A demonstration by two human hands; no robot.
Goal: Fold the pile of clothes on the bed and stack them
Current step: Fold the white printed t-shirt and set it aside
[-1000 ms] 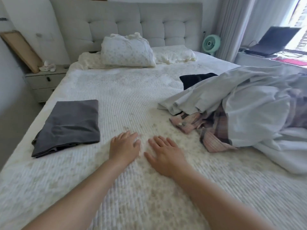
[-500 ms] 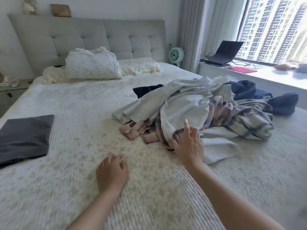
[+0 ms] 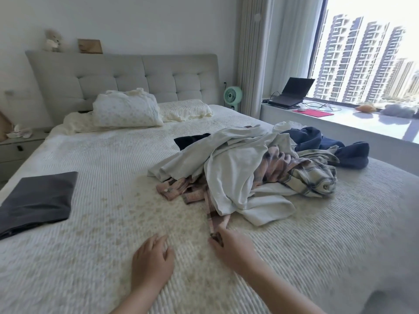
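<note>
A loose pile of clothes (image 3: 235,168) lies on the right half of the bed (image 3: 108,159): a pale grey-white garment on top, a pink plaid garment (image 3: 213,211) under it, a cream checked shirt (image 3: 313,177) and dark blue clothing (image 3: 344,152) behind. One folded dark grey garment (image 3: 38,196) lies flat at the left. My right hand (image 3: 231,248) pinches the near end of the pink plaid garment, which is stretched out of the pile toward me. My left hand (image 3: 152,264) rests flat on the bedspread, holding nothing.
Pillows (image 3: 127,112) lean against the padded headboard at the back. A nightstand (image 3: 18,148) stands at the left. A green fan (image 3: 232,96), a laptop (image 3: 292,91) and cables sit on the window ledge at the right.
My right hand went from the top of the pile back toward me, pulling a strip of the pink plaid garment out. The view swung right. My left hand stayed on the bedspread.
</note>
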